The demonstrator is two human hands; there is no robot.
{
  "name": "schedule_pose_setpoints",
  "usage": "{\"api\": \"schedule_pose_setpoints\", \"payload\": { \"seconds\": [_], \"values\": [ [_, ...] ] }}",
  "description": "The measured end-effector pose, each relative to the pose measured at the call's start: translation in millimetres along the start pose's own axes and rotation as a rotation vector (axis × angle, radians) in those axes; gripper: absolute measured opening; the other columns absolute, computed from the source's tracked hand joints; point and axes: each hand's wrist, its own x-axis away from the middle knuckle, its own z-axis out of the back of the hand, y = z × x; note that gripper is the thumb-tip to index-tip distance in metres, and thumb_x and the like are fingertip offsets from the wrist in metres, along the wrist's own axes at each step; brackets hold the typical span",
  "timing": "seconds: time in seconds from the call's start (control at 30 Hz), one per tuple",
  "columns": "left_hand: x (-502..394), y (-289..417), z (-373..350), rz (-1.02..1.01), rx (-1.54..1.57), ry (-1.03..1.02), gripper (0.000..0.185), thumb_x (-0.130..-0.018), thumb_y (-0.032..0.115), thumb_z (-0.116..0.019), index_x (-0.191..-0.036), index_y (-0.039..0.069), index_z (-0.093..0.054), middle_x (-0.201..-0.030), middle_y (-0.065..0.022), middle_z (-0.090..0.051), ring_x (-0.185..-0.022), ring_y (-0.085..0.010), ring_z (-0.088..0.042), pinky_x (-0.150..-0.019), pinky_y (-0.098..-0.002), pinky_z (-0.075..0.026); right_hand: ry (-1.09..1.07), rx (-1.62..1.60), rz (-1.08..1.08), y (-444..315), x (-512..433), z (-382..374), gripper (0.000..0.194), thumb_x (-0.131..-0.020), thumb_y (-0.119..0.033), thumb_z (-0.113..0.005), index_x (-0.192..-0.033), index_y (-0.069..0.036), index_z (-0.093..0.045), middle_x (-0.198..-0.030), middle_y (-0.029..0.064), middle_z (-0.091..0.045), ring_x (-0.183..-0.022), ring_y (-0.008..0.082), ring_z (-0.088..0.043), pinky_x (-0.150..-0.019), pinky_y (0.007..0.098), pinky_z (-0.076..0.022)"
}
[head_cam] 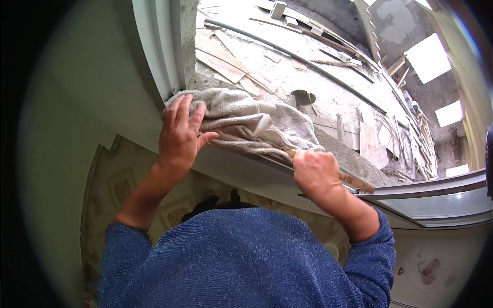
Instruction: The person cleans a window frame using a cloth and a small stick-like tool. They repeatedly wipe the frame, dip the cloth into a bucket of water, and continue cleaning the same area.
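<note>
A crumpled, pale, soiled cloth (246,119) lies along the sill of an opened window. My left hand (181,133) rests on the cloth's left end with its fingers apart, close to the corner of the window frame (158,50). My right hand (316,171) is closed in a fist round a thin wooden stick (356,181). One end of the stick sticks out to the right of the fist, and the other reaches the cloth's right end. How far it runs under the cloth is hidden.
Outside lies a bright ledge with boards (219,61), a long dark pipe (292,54), a round hole (303,97) and coiled wire (402,146). At the right stands a window sash (435,190). Below the sill is a patterned floor (154,204).
</note>
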Motion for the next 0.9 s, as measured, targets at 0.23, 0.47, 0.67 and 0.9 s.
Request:
{"api": "schedule_pose_setpoints", "payload": {
  "seconds": [0.23,0.47,0.67,0.9],
  "values": [
    [9,12,-28,0.081,-0.009,-0.040,0.091,-0.062,0.063,-0.064,-0.127,0.001,-0.048,-0.125,-0.0228,-0.047,-0.118,-0.0362,-0.043,-0.097,-0.0452,-0.039,0.154,-0.134,0.040,-48,-41,-1,0.017,-0.086,-0.012,-0.046,-0.078,-0.006,-0.061,-0.070,0.0133,-0.065,-0.061,0.0263,-0.066,-0.053,0.0373,-0.0516],
    [-12,3,-32,0.078,-0.002,0.097,0.057,-0.065,0.056,-0.067,-0.099,0.009,-0.065,-0.095,-0.0090,-0.054,-0.089,-0.0272,-0.055,-0.072,-0.0397,-0.048,0.063,-0.372,0.088,-65,-80,13,0.021,-0.083,-0.017,-0.048,-0.081,-0.004,-0.064,-0.077,0.0197,-0.066,-0.070,0.0338,-0.066,-0.065,0.0440,-0.0519],
    [-37,6,-48,0.275,0.088,0.234,0.028,-0.077,0.038,-0.068,-0.083,0.011,-0.067,-0.084,-0.0038,-0.056,-0.081,-0.0245,-0.058,-0.065,-0.0380,-0.048,0.185,-0.772,0.028,-72,-124,-11,0.025,-0.079,-0.022,-0.056,-0.089,-0.003,-0.067,-0.084,0.0220,-0.065,-0.083,0.0367,-0.064,-0.075,0.0429,-0.0508],
    [-156,36,-5,-0.062,0.481,0.416,0.016,-0.083,0.021,-0.064,-0.080,0.006,-0.067,-0.077,-0.0095,-0.062,-0.077,-0.0271,-0.061,-0.070,-0.0369,-0.048,0.467,-1.846,0.043,-25,-108,-4,0.013,-0.087,-0.012,-0.054,-0.090,-0.004,-0.064,-0.063,0.0032,-0.056,-0.051,0.0093,-0.052,-0.044,0.0229,-0.0380]
  ]
}}
